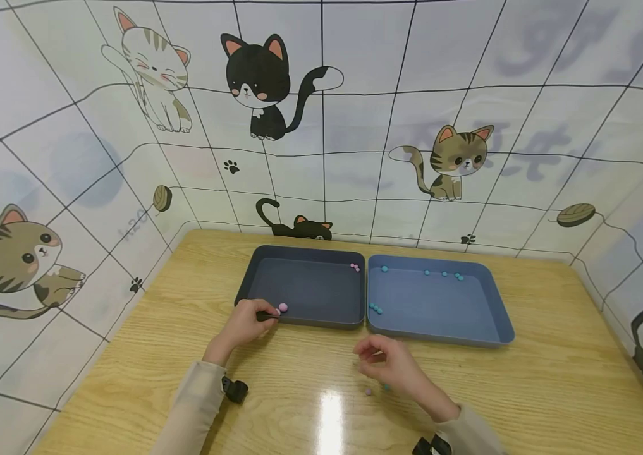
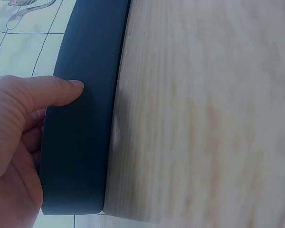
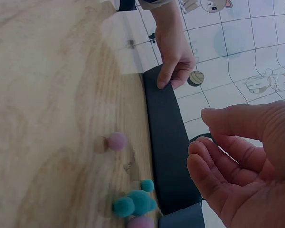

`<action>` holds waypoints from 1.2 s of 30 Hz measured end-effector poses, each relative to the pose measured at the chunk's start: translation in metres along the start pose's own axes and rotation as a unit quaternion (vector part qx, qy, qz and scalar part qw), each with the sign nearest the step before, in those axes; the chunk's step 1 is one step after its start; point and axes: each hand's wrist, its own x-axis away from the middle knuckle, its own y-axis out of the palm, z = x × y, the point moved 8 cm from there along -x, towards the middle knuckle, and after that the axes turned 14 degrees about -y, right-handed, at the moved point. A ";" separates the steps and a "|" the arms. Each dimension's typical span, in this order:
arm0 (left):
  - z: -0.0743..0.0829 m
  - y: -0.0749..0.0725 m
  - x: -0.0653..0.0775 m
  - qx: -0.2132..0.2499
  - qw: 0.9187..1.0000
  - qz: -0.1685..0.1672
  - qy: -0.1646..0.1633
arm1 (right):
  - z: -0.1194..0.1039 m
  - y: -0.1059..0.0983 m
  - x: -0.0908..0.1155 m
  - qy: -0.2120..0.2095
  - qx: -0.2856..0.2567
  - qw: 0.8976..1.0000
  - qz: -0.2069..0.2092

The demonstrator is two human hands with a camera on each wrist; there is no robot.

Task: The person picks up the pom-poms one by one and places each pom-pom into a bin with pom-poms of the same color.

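My left hand (image 1: 248, 325) grips the near-left wall of a dark grey tray (image 1: 304, 321). In the left wrist view the thumb lies on the tray's outer side, with the other fingers behind the wall, mostly hidden. Just inside, by those fingertips, sits a pink ball (image 1: 283, 308). Over the table in front of the trays, my right hand (image 1: 394, 366) hovers with loosely bent fingers and nothing between them. Below it on the wood lie a small pink ball (image 1: 368, 392) and a teal ball (image 1: 386, 387). The right wrist view shows several teal balls (image 3: 138, 202) bunched together there.
A blue tray (image 1: 440, 337) stands against the dark one's right side, with several teal balls (image 1: 375, 308) along its left and far walls. Small pink balls (image 1: 355, 267) sit in the dark tray's far right corner. A cat-print curtain (image 1: 355, 126) hangs behind the wooden table (image 1: 549, 316).
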 end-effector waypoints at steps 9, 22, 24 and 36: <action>-0.001 0.001 -0.001 -0.005 1.000 0.001 -0.005 | 0.005 0.011 0.015 0.012 0.001 0.999 -0.043; -0.001 0.001 -0.001 -0.006 1.000 0.000 -0.002 | 0.007 0.022 0.024 0.033 -0.008 0.996 -0.080; -0.001 0.001 -0.001 -0.008 1.000 -0.002 -0.002 | 0.009 0.024 0.026 0.040 -0.012 0.995 -0.087; -0.001 0.001 -0.001 -0.009 1.000 -0.002 -0.002 | 0.013 0.031 0.028 0.021 0.025 0.994 -0.105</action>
